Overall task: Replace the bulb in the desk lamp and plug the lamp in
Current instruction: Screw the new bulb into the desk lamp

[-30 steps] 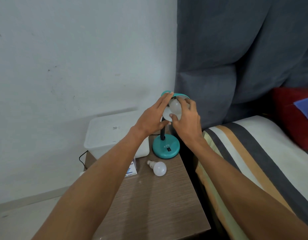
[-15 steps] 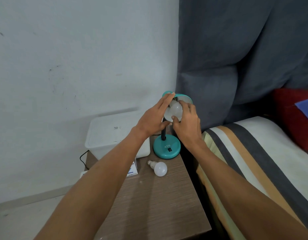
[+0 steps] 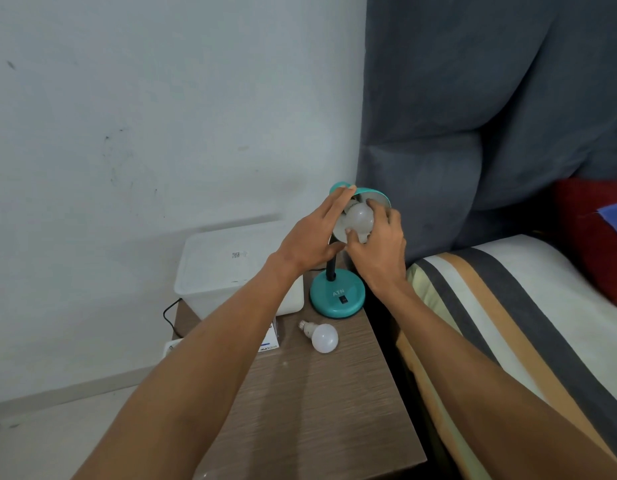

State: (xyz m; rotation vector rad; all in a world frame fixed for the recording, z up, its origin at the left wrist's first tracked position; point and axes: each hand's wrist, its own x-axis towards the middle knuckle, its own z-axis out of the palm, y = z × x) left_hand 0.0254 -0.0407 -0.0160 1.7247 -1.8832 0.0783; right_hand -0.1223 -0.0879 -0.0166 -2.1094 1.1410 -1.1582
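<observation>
Room: pale blue-white wall point(image 3: 127, 116) on one side, a dark grey padded headboard point(image 3: 473, 98) on the other, and a striped mattress point(image 3: 507, 306) running alongside.
Surface: brown wood-grain bedside table point(image 3: 317, 393), squeezed between wall and bed, serving as the workbench.
Lamp: small teal desk lamp with a round base point(image 3: 337, 296) stands at the table's back edge; its teal shade point(image 3: 378, 195) is tipped toward the person, which exposes the socket.
Left hand point(image 3: 314, 237): fingers straight, laid flat against the shade's left rim, apparently bracing it so the neck does not swing.
Right hand point(image 3: 379, 247): fingertips and thumb curled round the white globe bulb inside the shade point(image 3: 359, 216), a grip suited to twisting.
Step in hand: probably screwing that bulb in; whether it is fully seated I cannot tell.
Spare bulb: a second white bulb with a metal screw cap point(image 3: 320, 336) lies on its side just in front of the lamp base, set clear of the work, likely the old one.
Nearby: white lidded plastic box point(image 3: 230, 268) behind the left forearm, and a small white carton with blue print point(image 3: 270, 342) beside it, perhaps the bulb's packaging.
Cable: thin black lead point(image 3: 170, 315) loops off the table's left edge; no socket visible, so plugging in looks undone.
</observation>
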